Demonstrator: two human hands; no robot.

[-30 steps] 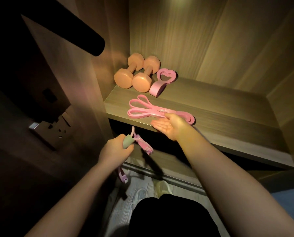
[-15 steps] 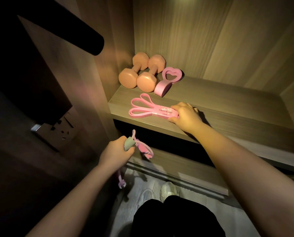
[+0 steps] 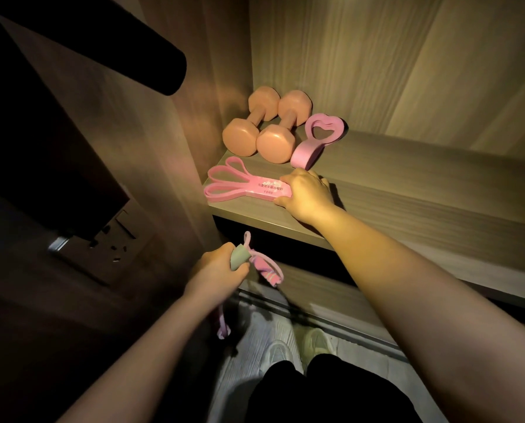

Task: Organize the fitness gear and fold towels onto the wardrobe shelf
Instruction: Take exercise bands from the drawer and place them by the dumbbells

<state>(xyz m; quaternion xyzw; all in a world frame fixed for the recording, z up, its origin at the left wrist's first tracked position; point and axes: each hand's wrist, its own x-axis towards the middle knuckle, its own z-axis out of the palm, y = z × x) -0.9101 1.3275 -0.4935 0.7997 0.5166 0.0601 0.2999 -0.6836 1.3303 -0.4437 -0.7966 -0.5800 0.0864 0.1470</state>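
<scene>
The right hand lies knuckles-up on the wardrobe shelf. Its fingers curl over the far edge of the folded pink resistance band and the thumb is tucked against the near edge, so it grips the labelled end. The band lies flat near the shelf's front left corner, with its loops fanning out to the left, away from the hand.

The left hand is lower, in front of and below the shelf edge. It is closed in a fist around a grey-green handle. A pink cord is attached to the handle. One part loops out to the right of the fist, and another end hangs down below the wrist.

Behind the band, two peach dumbbells lie side by side in the back left corner of the shelf, touching or nearly touching each other, with their near ends facing outward. Just to their right is a pink heart-shaped grip. Its near end is close to the right hand's knuckles, and I cannot tell whether the two touch.

To the left, on the dim wall outside the wardrobe, is a wall socket. At the bottom, pale shoes stand on a light floor beneath dark trousers.
</scene>
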